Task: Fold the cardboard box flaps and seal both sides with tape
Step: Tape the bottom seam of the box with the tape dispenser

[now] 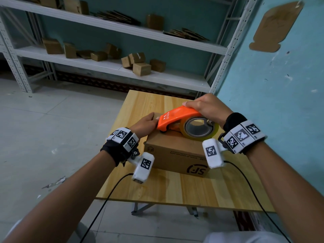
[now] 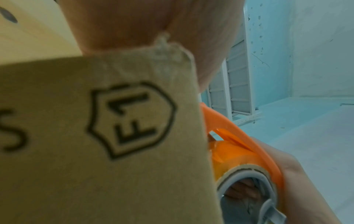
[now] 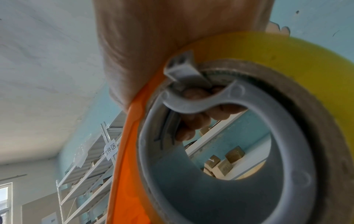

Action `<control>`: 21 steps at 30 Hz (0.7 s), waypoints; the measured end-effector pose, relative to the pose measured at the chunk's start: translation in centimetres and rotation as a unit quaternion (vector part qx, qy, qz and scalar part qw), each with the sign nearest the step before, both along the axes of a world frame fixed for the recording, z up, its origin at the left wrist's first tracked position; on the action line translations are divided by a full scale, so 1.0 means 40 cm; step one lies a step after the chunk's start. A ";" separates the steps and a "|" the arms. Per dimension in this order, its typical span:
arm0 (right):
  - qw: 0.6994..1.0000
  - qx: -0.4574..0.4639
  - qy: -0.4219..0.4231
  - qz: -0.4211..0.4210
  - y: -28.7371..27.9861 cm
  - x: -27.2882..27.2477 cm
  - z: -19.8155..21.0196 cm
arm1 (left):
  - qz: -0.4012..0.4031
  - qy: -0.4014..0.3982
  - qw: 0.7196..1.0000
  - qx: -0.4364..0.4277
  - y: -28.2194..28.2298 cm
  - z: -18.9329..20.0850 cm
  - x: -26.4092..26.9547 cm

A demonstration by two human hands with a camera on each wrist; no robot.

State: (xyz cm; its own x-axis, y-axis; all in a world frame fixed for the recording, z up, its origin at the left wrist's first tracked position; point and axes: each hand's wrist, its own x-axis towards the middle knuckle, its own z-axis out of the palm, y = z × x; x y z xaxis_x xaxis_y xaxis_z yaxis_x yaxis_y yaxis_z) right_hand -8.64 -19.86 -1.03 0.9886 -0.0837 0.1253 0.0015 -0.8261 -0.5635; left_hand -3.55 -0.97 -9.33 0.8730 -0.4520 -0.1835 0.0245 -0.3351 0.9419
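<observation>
As left hand (image 1: 144, 124) fingers clasp the box (image 1: 175, 149) corner, right hand (image 1: 206, 106) fingers wrap the tape dispenser (image 1: 177, 116) atop it.

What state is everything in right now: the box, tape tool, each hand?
box: flaps closed, standing on table.
tape dispenser: on the box top, roll loaded.
left hand: holding the box's left end.
right hand: gripping the tape dispenser.

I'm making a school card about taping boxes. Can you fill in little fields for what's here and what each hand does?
Box: cardboard box, top flaps folded down, on the wooden table
Tool: orange tape dispenser with yellowish tape roll, on the box top
Left: left hand holds the box's far left corner
Right: right hand grips the dispenser
</observation>
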 end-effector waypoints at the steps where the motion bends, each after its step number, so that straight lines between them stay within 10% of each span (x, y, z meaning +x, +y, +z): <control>1: 1.000 -0.001 0.000 0.004 0.011 0.003 0.001 | 0.008 0.004 1.000 -0.003 0.009 0.000 0.003; 21: 1.000 -0.019 0.003 0.022 0.049 0.027 0.003 | 0.015 -0.097 0.995 0.016 0.052 -0.012 -0.014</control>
State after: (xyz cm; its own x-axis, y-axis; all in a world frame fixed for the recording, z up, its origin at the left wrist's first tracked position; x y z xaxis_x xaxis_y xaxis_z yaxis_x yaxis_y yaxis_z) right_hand -7.54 -17.90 -0.92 0.9919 -0.0361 0.1218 0.0345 -0.8462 -0.5317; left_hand -4.13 1.10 -9.81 0.9064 -0.4218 -0.0243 -0.1462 -0.3670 0.9187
